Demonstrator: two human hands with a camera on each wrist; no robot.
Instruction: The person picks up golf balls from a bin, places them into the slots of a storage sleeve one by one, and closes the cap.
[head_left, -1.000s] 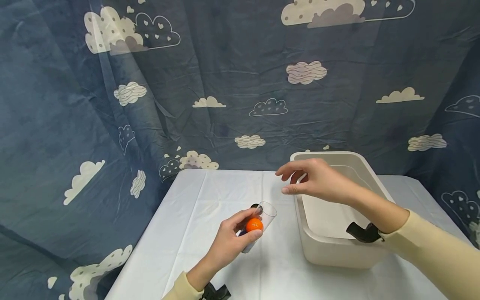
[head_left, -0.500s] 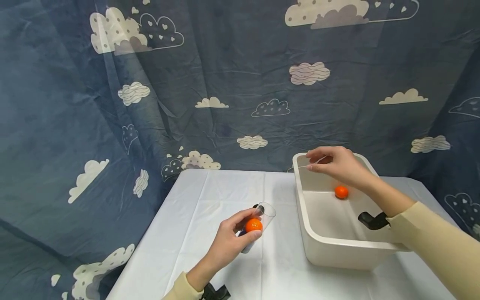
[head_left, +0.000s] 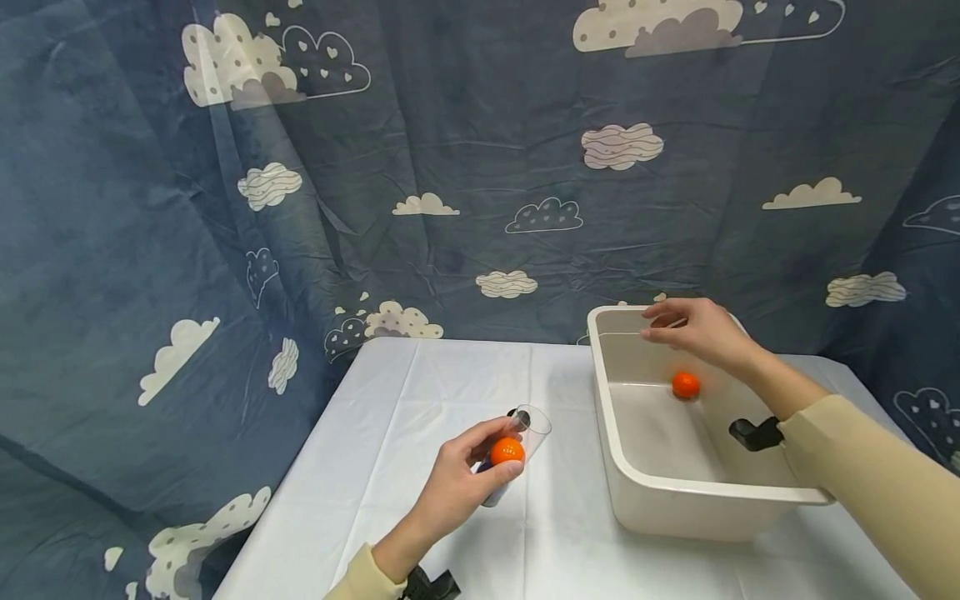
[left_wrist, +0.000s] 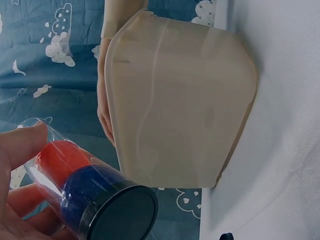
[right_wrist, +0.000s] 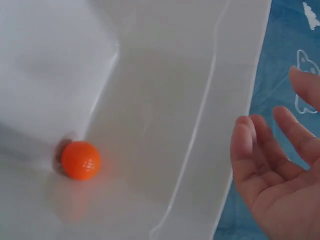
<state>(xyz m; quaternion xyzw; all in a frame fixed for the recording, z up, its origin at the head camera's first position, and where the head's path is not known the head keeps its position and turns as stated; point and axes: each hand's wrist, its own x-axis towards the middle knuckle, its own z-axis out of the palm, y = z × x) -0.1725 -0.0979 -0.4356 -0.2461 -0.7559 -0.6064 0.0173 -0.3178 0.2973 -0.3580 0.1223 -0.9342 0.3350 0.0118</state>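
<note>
My left hand [head_left: 468, 471] grips a clear plastic tube [head_left: 536, 429], tilted above the table. Inside it are an orange ball [head_left: 507, 451] and, in the left wrist view, a dark blue ball [left_wrist: 92, 192] beside the tube's dark round end [left_wrist: 125, 215]. My right hand [head_left: 697, 331] hovers over the back of a white plastic tub [head_left: 690, 504], fingers loosely bent and holding nothing. A second orange ball [head_left: 686, 384] lies on the tub's floor, against its wall; the right wrist view shows it well apart from my fingers.
A white cloth covers the table [head_left: 420, 408], and the tub stands on its right side. Behind hangs a dark blue curtain [head_left: 450, 125] with a cloud print. A small black thing [head_left: 517, 415] shows near the tube's rim, partly hidden.
My right hand has moved right, from the tub's left rim to over its back. The orange ball in the tub has come into view. My left hand with the tube stays nearly still.
</note>
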